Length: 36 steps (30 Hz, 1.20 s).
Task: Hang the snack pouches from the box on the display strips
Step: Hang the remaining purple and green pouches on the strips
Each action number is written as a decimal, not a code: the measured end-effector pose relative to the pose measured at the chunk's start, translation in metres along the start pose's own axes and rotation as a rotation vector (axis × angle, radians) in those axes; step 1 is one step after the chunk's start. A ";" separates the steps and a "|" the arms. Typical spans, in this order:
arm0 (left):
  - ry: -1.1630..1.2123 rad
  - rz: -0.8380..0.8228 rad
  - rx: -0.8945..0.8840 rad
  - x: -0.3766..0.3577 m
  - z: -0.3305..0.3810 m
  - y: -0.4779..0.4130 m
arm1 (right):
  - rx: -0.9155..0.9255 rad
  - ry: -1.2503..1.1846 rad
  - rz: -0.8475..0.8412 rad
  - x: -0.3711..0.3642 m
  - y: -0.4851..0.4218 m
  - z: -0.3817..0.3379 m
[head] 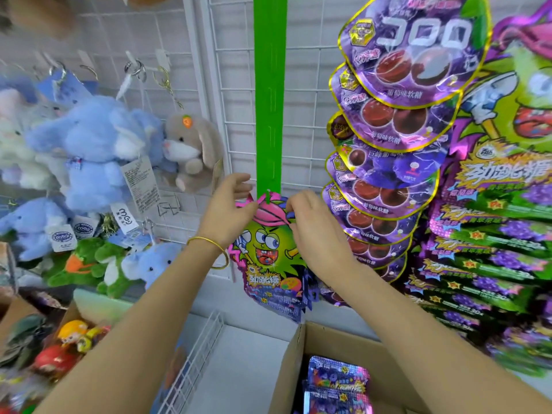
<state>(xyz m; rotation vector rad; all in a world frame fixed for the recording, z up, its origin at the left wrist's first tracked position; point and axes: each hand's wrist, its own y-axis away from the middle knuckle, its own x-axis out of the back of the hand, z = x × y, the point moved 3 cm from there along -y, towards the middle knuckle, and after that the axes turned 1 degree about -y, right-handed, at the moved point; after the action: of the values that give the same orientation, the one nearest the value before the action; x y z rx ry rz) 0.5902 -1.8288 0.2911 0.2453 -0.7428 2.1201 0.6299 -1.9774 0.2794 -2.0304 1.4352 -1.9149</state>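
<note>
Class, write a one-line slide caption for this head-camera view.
Both hands, left and right, hook a cartoon snack pouch onto the green display strip above the box.

You are in a shop: white wire grid panels (301,94) carry a green display strip (270,94), tagged plush toys (98,150) hang from hooks with price labels, candy pouches (397,121) overlap in columns, and an open stock box (301,363) of more packets sits below.

The green strip (270,94) hangs bare above the pouch (270,255), leaving open reach there. Purple candy bags (397,121) crowd its right side, plush toys (98,150) its left. The open box (301,363) sits near, below.
</note>
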 end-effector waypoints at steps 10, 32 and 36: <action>0.154 -0.225 0.144 -0.073 -0.017 0.135 | -0.580 -0.306 -0.274 -0.047 0.202 0.121; 0.107 -0.468 0.500 -0.118 -0.054 0.158 | -0.735 -0.026 -0.787 -0.152 0.293 0.126; 0.089 -0.493 0.488 -0.120 -0.054 0.157 | -0.691 -0.137 -0.742 -0.148 0.288 0.128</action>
<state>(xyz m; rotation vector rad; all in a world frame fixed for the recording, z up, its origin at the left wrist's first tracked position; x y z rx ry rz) 0.5455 -1.9490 0.1314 0.5321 -0.0797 1.7868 0.5857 -2.1283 -0.0310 -3.3151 1.6022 -1.4656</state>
